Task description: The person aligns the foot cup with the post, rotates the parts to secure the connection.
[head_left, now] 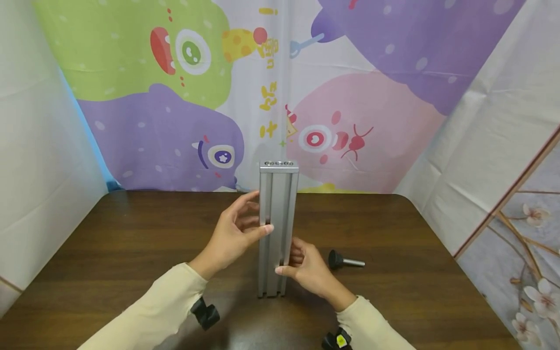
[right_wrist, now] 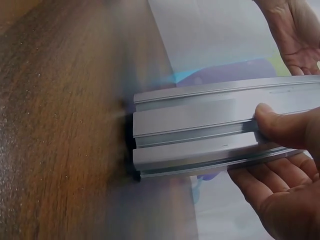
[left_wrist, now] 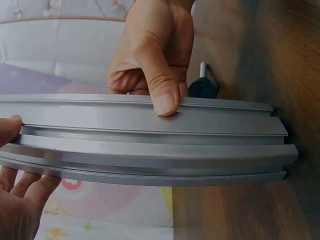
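Note:
A silver aluminium extrusion point(head_left: 280, 204) with long slots stands upright on the brown table, a flat end plate point(head_left: 279, 167) with several round holes or screws capping its top. My left hand point(head_left: 232, 238) grips its left side about midway up, thumb across the front and fingers behind. Lower down, my right hand point(head_left: 312, 270) holds the right side, its thumb on the front face. The extrusion's slotted lower end point(right_wrist: 150, 125) meets the tabletop in the right wrist view. In the left wrist view, the right thumb point(left_wrist: 165, 102) presses on the profile's face.
A black levelling foot with a metal stem point(head_left: 337, 259) lies on the table point(head_left: 175, 218) to the right of my right hand. A cartoon-print curtain point(head_left: 372, 121) hangs behind the table's far edge. Pale cloth walls point(head_left: 39, 146) rise at both sides.

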`<state>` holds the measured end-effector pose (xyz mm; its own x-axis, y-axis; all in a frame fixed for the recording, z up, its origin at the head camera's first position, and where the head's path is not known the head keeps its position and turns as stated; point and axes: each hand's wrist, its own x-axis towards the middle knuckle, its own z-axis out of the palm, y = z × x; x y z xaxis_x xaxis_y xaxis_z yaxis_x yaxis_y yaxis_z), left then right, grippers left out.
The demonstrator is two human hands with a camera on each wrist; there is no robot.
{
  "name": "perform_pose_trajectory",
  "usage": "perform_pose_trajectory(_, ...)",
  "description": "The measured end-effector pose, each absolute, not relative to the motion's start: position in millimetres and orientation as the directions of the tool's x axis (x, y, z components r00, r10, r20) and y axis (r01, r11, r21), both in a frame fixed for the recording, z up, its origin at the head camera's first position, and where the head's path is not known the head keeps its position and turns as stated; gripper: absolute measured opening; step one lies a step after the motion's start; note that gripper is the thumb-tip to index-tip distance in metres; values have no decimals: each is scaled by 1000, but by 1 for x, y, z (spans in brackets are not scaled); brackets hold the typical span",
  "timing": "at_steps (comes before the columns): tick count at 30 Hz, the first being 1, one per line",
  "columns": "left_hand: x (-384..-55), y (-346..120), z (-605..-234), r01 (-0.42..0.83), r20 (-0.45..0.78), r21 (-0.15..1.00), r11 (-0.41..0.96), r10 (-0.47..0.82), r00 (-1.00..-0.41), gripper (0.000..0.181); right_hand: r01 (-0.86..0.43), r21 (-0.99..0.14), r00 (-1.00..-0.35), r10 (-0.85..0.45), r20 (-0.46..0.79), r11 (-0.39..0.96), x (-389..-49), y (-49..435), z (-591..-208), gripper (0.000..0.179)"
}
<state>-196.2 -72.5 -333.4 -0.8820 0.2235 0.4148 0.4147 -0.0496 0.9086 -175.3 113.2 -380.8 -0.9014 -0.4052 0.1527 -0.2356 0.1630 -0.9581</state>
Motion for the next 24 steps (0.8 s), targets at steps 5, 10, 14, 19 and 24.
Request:
perform_pose_trajectory(5,-192,-74,-336,429,431,901,-62,232,-872,64,-253,-951,-893,-421,160,175,-173,114,-380,52)
perform_pose_trajectory(10,-187,-74,-337,432,439,898,-87,245,-864,62,-273,-944,-889,-424,174,186,-172,115,-380,56)
perform_pose_trajectory(14,-182,-74,-337,427,438,899,-101,255,-862,62,-262,-946,-892,-423,161,191,-170,115,-380,56)
perform_pose_trajectory(19,-176,-74,-337,429,437,899,-88,258,-862,62,-257,-947,-891,-427,155,194,-168,115,-379,58)
perform_pose_trajectory(24,-171,-73,-340,447,454,890,-92,262,-851,60,-259,-947,-890,-428,157,192,-166,117,-381,59)
